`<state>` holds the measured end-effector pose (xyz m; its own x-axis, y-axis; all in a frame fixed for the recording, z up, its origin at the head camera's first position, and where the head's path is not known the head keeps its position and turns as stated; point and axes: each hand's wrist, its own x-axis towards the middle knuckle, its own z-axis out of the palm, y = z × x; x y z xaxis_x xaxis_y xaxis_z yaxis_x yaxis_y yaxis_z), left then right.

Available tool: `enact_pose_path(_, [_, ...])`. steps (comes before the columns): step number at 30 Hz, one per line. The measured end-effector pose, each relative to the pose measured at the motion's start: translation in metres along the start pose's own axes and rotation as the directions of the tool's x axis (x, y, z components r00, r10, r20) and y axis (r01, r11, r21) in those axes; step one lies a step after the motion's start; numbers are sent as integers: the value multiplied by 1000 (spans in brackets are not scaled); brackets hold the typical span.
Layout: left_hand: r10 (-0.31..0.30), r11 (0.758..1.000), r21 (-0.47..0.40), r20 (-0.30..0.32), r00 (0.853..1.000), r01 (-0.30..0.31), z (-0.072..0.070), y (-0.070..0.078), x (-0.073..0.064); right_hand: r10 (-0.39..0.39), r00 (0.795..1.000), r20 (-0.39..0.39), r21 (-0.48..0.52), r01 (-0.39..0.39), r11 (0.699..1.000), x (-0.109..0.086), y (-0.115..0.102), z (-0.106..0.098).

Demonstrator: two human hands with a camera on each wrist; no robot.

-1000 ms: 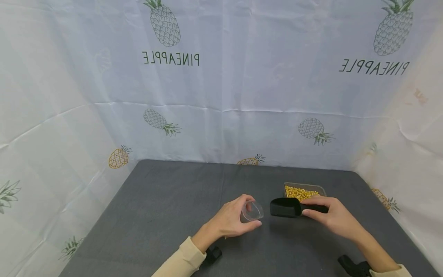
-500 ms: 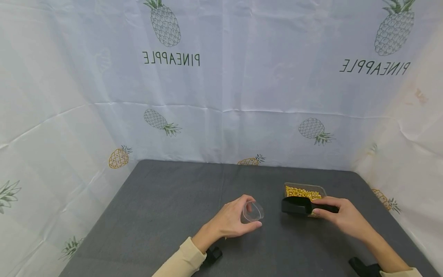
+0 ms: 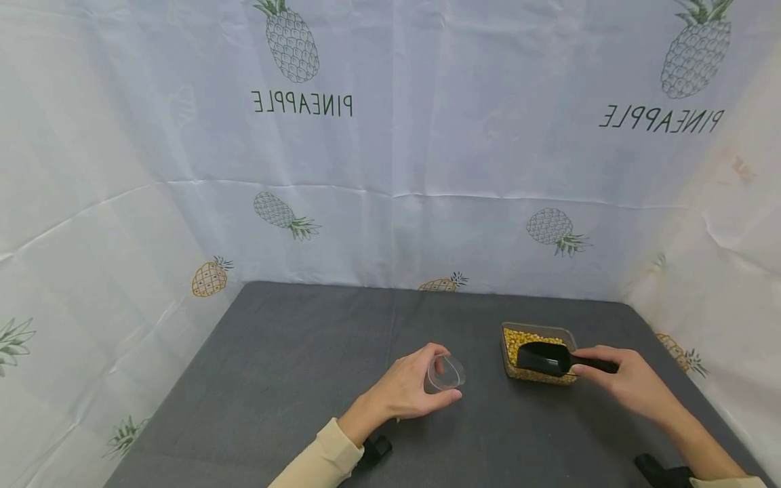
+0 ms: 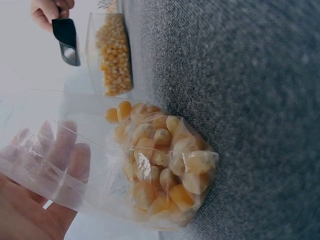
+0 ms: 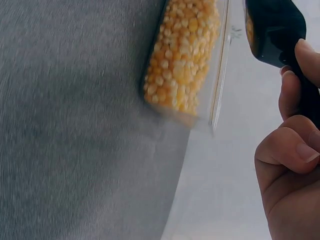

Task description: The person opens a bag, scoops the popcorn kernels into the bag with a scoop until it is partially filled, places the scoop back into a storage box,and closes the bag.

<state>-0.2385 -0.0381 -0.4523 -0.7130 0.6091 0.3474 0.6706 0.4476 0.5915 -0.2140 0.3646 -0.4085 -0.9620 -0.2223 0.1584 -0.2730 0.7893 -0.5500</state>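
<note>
A small clear plastic bag (image 4: 102, 132) with corn kernels (image 4: 160, 175) gathered in its bottom is held by my left hand (image 3: 407, 385). Its rounded mouth sits spread between thumb and fingers in the head view. My right hand (image 3: 631, 383) grips a black scoop (image 3: 545, 359) by its handle, thumb along the near side. Below the scoop stands a clear rectangular container (image 3: 511, 366) of yellow corn kernels (image 5: 180, 55). In the right wrist view, the scoop's bowl hangs above the container's rim; part of the kernels is hidden behind it in the head view.
A dark grey cloth-covered table (image 3: 293, 366) lies beneath both hands. White curtains (image 3: 390, 149) printed with pineapples enclose its back and sides. Black wrist straps (image 3: 375, 451) show below the forearms.
My right hand has moved the scoop to the right, from the space near the bag to over the container, uncovering the container's front. The left hand and bag have stayed put.
</note>
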Motion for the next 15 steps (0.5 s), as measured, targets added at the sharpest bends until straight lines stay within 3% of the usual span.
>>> enact_pose_path(15, [-5,1000,-10,8,1000,6,-2,1,0,55,998,5,-62,-54,997,-3,18,-13])
